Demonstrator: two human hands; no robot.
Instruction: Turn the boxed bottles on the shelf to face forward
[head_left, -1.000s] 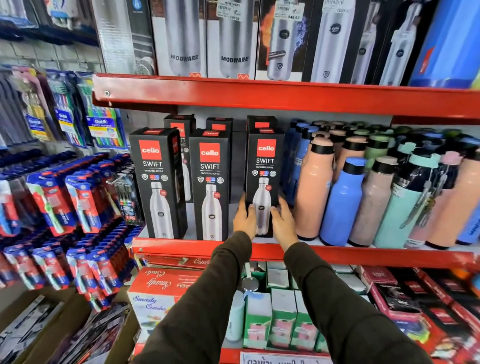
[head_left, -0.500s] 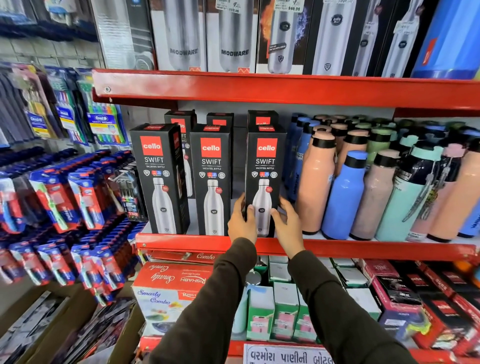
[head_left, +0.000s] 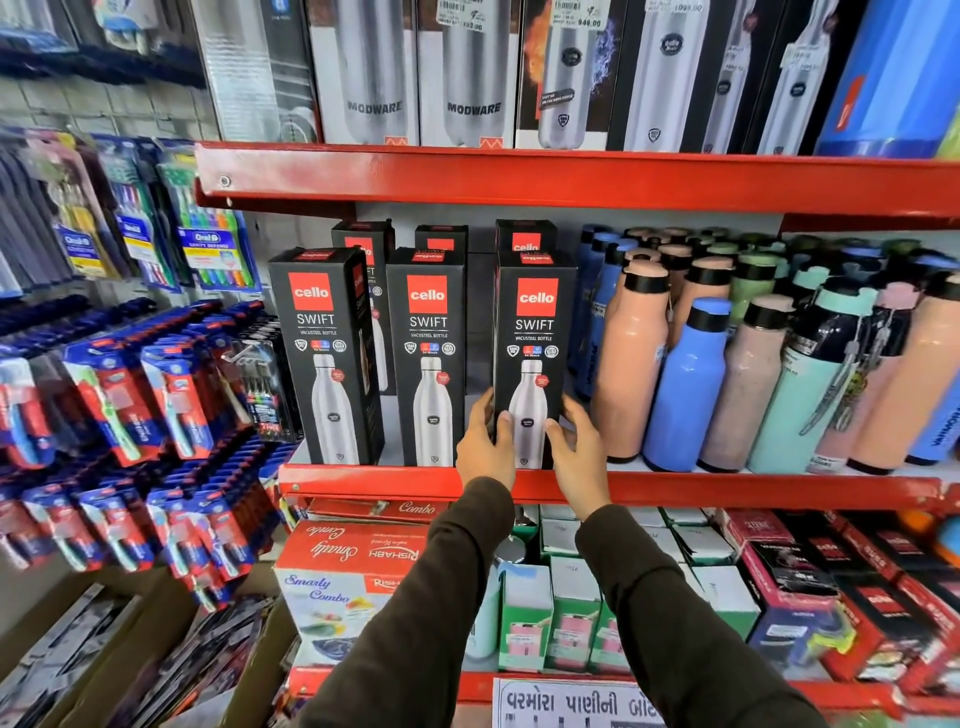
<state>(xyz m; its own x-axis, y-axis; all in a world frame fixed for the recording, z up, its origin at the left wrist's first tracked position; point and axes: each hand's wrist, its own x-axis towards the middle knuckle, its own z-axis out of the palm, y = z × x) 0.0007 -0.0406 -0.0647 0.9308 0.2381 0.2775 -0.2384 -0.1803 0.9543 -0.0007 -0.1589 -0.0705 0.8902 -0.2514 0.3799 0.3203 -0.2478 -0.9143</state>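
Observation:
Three black Cello Swift bottle boxes stand in a front row on the red shelf (head_left: 363, 480), printed fronts toward me. The left box (head_left: 324, 358) is angled slightly, showing its right side. The middle box (head_left: 428, 358) faces straight out. My left hand (head_left: 485, 441) and my right hand (head_left: 574, 447) clasp the lower sides of the right box (head_left: 535, 332), which stands upright at the shelf's front edge. Three more black boxes (head_left: 524, 239) stand behind the row, mostly hidden.
Loose pink, blue and green bottles (head_left: 685, 379) crowd the shelf just right of the held box. Boxed steel bottles (head_left: 472, 73) fill the shelf above. Toothbrush packs (head_left: 130, 400) hang at the left. Cartons (head_left: 343, 577) sit on the shelf below.
Both hands have stayed on the right box, and the box now stands a little nearer the shelf's front edge. The camera view has shifted slightly.

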